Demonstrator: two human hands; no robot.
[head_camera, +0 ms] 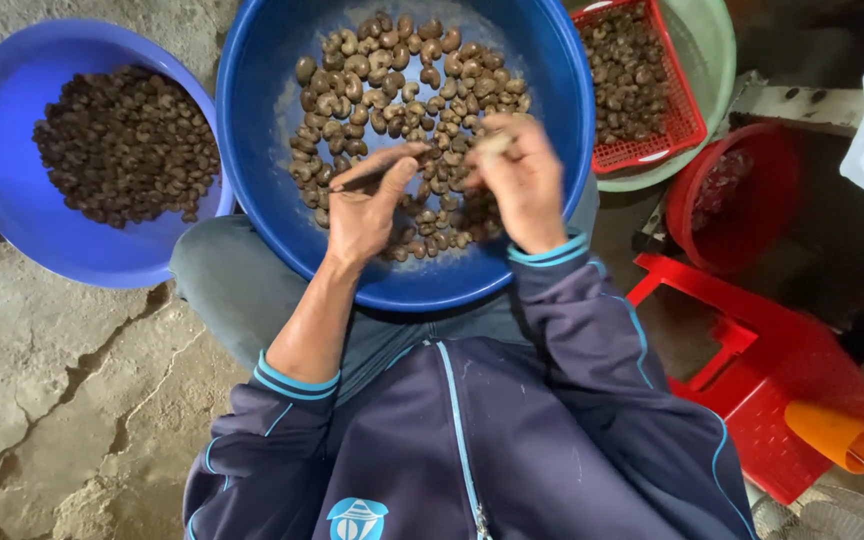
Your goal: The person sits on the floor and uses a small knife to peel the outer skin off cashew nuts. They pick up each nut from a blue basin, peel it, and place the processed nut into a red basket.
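Dark blue zip jacket (462,440) with light blue piping sat closest to the lens, sleeves pushed up the forearms. Far left: a smaller blue basin (12,130) on the cracked concrete floor (52,400), holding a heap of dark brown nuts (127,145). Centre: a big blue basin (252,120) resting on the person's lap, with a layer of paler, kidney-shaped nuts (402,80) across its bottom. Left hand (362,205) was over that basin, fingers closed on a thin dark tool (377,172), tip aimed at the other hand. Right hand (522,180) sat just beside it, fingers pinched narrow on one pale nut (495,145); blurred, so the grip detail was unclear. Both hands were just above the nut layer, near the basin's near wall. Right of that: a red mesh basket (652,140) full of nuts inside a pale green bowl (712,60), then a red bucket (732,200), a red plastic stool (752,370), and an orange handle (837,432) at the far right edge.
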